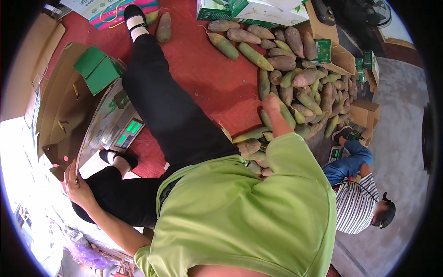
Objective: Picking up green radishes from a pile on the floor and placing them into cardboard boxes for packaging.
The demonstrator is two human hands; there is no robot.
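Observation:
My left hand (79,188) is on the edge of an open cardboard box (60,111), its fingers curled over the cardboard. A digital scale with a lit green display (129,133) stands beside this box. My right hand (271,103) reaches into a large pile of long green and purplish radishes (318,99) on the right. Its fingers are closed at the lower end of an upright green radish (264,84); the fingertips are partly hidden. More radishes (250,147) lie beneath my right arm.
A green box (98,69) sits against the cardboard box. White and green cartons (272,11) stand at the far side, and one radish (163,27) lies apart on the red floor covering (198,69). Another person in a striped shirt (357,203) sits at the right by another scale.

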